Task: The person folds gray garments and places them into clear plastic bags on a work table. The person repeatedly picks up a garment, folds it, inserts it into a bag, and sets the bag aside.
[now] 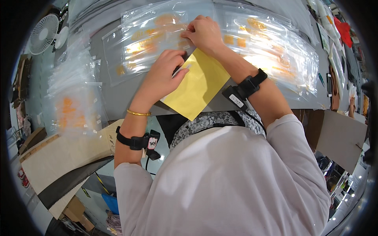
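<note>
My left hand [163, 76] is closed at the left corner of a yellow paper sheet [199, 84], with the thumb lying along its edge. A thin white edge shows beside that thumb. The sheet hangs tilted over the table's near edge. Beyond its top corner, my right hand [206, 33] is pinched over a clear plastic zip bag [147, 39] with orange print. Whatever lies between those fingertips is too small to make out. A small white label [186, 47] sits on the bag just below them.
More clear printed bags [271, 51] overlap on the right of the grey table [118, 92]. A pile of bags [75, 106] lies at the left edge. A white fan [44, 34] stands far left; a cardboard box [340, 137] is at lower right.
</note>
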`<state>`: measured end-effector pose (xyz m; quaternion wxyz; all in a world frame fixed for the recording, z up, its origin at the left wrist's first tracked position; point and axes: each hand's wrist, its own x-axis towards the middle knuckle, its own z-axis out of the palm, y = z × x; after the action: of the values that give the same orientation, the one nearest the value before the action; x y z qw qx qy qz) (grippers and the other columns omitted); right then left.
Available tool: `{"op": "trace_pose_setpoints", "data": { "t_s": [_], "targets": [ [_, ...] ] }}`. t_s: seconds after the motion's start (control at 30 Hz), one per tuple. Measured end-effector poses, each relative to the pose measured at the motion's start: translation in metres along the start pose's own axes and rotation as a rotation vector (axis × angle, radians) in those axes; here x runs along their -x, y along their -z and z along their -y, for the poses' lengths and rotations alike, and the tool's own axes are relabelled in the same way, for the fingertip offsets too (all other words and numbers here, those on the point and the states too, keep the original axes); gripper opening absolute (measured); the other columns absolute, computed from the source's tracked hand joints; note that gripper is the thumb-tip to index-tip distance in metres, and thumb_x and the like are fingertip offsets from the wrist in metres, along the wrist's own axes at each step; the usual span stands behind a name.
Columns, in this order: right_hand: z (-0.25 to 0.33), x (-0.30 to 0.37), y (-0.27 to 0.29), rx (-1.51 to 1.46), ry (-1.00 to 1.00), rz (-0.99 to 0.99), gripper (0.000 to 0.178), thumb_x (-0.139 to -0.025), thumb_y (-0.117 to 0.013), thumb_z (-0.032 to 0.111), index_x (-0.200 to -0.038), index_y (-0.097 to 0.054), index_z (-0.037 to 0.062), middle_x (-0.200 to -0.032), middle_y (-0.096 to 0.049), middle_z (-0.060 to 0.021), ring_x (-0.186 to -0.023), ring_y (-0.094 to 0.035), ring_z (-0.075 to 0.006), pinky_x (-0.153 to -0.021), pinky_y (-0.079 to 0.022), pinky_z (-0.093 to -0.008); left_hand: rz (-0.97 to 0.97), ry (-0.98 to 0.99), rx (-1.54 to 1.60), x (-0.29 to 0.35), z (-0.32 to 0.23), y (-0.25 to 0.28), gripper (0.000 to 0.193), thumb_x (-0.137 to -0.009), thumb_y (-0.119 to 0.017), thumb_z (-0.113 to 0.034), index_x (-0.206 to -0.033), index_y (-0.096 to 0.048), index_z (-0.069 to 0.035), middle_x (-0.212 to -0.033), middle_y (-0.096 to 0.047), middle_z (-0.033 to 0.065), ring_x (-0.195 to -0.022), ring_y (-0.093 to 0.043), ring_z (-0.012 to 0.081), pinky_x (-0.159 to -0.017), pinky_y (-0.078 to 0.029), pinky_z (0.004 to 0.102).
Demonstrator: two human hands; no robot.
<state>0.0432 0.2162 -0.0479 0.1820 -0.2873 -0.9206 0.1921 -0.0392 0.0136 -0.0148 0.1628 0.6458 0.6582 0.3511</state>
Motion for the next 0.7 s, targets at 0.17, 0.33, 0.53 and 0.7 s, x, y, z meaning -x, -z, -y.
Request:
{"op": "trace_pose_setpoints", "data": {
  "t_s": [0.17, 0.33, 0.53, 0.7],
  "targets": [
    [-0.004, 0.003, 0.014, -0.531, -0.167, -0.011, 0.029, -0.098, -0.073, 0.03, -0.105, -0.073, 0.0018, -0.076, -0.067, -0.0068, -0.067, -0.061, -0.0173, -0.067, -0.05, -0.0324, 0.146, 0.369, 0.114, 0.019, -0.02, 0.013, 0.014, -0.1, -0.067, -0.013, -0.1, -0.06, 0.0, -0.096, -0.071, 0.0075, -0.086, -0.067, 0.0165, -0.072, -0.051, 0.0292],
    [-0.084, 0.004, 0.069, -0.484, -0.054, -0.255, 0.024, -0.105, -0.062, 0.02, -0.106, -0.063, -0.0036, -0.072, -0.063, -0.0126, -0.067, -0.056, -0.0192, -0.063, -0.047, -0.0383, 0.205, 0.727, 0.642, 0.034, -0.035, 0.016, 0.015, -0.1, -0.07, -0.015, -0.106, -0.067, -0.001, -0.079, -0.071, 0.0005, -0.074, -0.064, 0.0033, -0.066, -0.048, 0.0226],
    [-0.218, 0.05, 0.17, 0.044, -0.259, -0.279, 0.031, -0.1, -0.069, 0.035, -0.109, -0.07, 0.0059, -0.085, -0.074, -0.0094, -0.074, -0.069, -0.0275, -0.069, -0.054, -0.0404, 0.311, 0.77, 0.774, 0.031, -0.046, 0.013, 0.017, -0.097, -0.074, -0.014, -0.107, -0.07, -0.001, -0.087, -0.072, -0.0012, -0.078, -0.064, 0.0029, -0.071, -0.051, 0.0222],
    [-0.139, 0.081, 0.182, 0.442, 0.064, -0.469, 0.028, -0.089, -0.081, 0.022, -0.113, -0.072, 0.0107, -0.107, -0.073, -0.0101, -0.101, -0.069, -0.0328, -0.089, -0.052, -0.0394, 0.294, 0.625, 0.667, 0.013, -0.046, -0.003, 0.019, -0.097, -0.075, -0.015, -0.108, -0.072, 0.001, -0.093, -0.072, -0.0016, -0.083, -0.063, 0.0029, -0.074, -0.051, 0.0221]
  ]
}}
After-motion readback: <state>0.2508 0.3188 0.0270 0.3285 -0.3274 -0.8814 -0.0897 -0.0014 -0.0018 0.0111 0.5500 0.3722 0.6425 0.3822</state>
